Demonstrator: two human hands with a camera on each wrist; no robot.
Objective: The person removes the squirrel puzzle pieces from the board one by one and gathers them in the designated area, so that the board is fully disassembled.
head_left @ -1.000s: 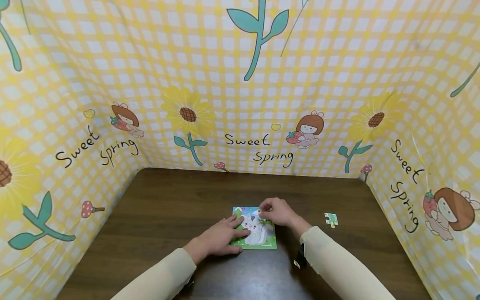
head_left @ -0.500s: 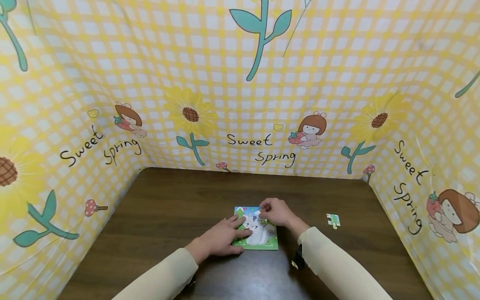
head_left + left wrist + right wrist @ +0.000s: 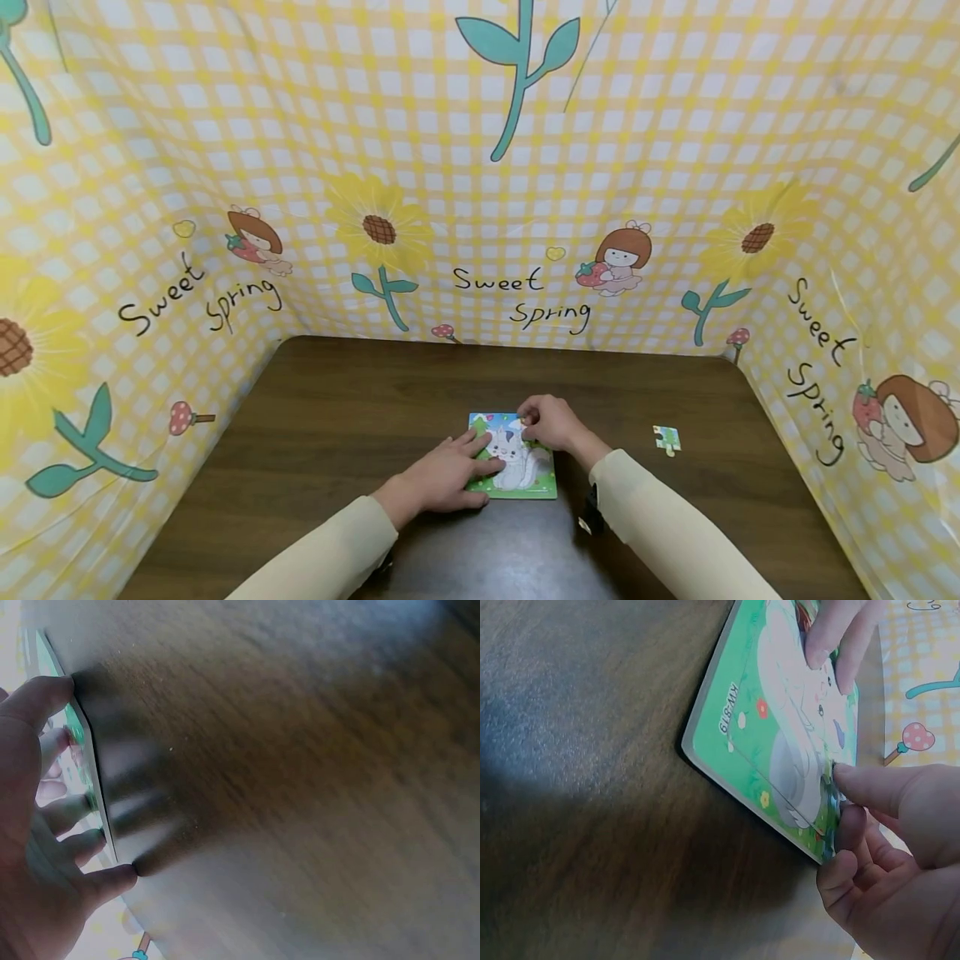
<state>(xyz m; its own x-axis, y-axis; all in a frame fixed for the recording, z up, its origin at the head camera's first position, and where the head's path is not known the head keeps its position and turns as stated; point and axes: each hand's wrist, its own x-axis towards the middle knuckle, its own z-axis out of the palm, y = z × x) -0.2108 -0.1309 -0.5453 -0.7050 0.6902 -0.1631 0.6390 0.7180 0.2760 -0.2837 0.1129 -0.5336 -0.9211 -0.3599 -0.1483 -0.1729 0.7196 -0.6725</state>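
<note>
A square jigsaw puzzle (image 3: pixel 517 478) with a white cartoon cat on a green and blue ground lies flat on the table. My left hand (image 3: pixel 442 477) rests across its left side with fingers spread, some on the picture and others at the edge, as the left wrist view also shows. At the top right corner, my right hand (image 3: pixel 555 423) has thumb and curled fingers closed together over a puzzle piece (image 3: pixel 827 781), most of it hidden by the fingertips. The right wrist view shows the thumb (image 3: pixel 870 787) right at the picture's surface. A loose puzzle piece (image 3: pixel 666 439) lies to the right.
The dark wooden table (image 3: pixel 360 392) is enclosed at the back and both sides by a yellow checked cloth (image 3: pixel 480 208) printed with sunflowers and "Sweet Spring". Dark wrist-worn gear (image 3: pixel 591 510) hangs under the right sleeve.
The right wrist and sleeve have shifted slightly left while the fingertips stay at the puzzle's top right corner. The left hand and the loose piece stay put; the view has moved slightly.
</note>
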